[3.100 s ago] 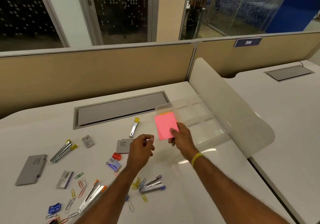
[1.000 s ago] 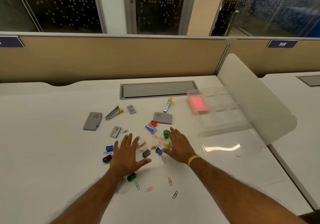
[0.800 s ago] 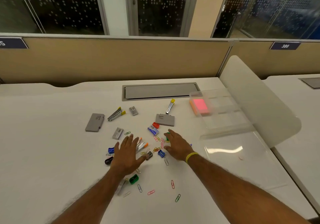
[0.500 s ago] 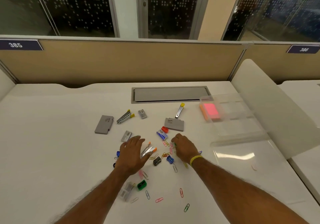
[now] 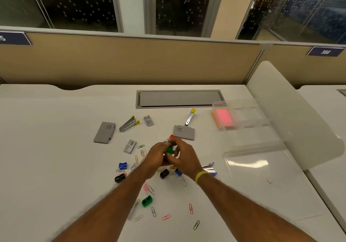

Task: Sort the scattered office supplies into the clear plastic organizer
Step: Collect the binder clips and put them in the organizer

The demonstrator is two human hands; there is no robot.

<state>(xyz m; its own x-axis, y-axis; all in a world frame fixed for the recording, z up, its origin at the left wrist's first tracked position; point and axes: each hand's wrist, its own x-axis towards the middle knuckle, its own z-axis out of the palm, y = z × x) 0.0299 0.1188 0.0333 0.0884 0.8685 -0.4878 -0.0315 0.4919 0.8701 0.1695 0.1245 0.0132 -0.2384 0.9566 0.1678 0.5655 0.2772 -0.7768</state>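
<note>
A: Where are the hands?

B: Both together over the middle of the counter point(image 5: 56, 129). Left hand point(image 5: 156, 156) and right hand point(image 5: 184, 158) are pinched round a small green sharpener point(image 5: 169, 150) btw them, fingertips touching it.

A: Anything else in the grip?

B: Can't tell, too blurred (something pale shows under the right fingers).

A: Organizer?

B: Clear organizer point(image 5: 249, 121) sits to the right, well apart from the hands. Pink sticky notes point(image 5: 223, 118) lie in its near-left compartment.

A: Rest of the stuff?

B: Paper clips point(image 5: 166, 217) scattered near the arms, another green sharpener point(image 5: 147, 201), blue sharpener point(image 5: 122, 165), black one point(image 5: 119, 178). Stapler point(image 5: 129, 124), gray box point(image 5: 104, 132) farther back.
</note>
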